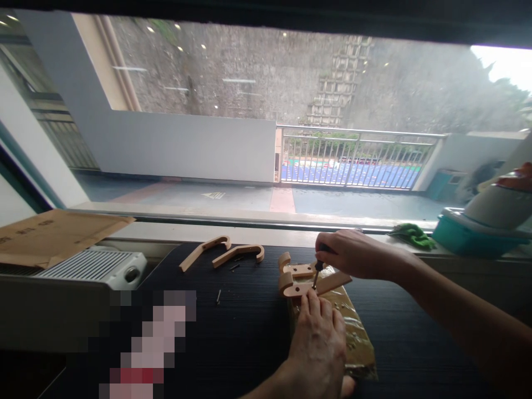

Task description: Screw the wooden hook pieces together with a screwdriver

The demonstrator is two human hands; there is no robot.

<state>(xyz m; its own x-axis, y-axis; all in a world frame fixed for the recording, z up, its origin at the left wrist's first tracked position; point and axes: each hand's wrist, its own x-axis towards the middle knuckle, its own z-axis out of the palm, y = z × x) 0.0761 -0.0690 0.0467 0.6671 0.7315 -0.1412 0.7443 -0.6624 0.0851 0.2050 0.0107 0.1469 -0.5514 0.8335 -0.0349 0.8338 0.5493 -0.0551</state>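
My right hand (343, 252) is closed around the dark handle of a screwdriver (318, 267), which points down with its tip at a hole in a pale wooden hook (294, 290). The fingertips of my left hand (320, 327) press that hook's edge, holding it against a brown block wrapped in clear plastic or tape (357, 338). Just behind it, a second wooden hook (298, 270) lies on the same block. Whether a screw sits under the tip is hidden. To the left, two more curved wooden hooks, one (199, 252) and another (236, 255), rest on the table.
A loose screw (218, 297) and small dark screws (235, 267) lie on the black table (249, 343). Cardboard (62, 235) covers a white radiator (95, 267) at left. A green cloth (411, 236) and teal container (477, 235) stand on the sill. A blurred patch hides the lower left.
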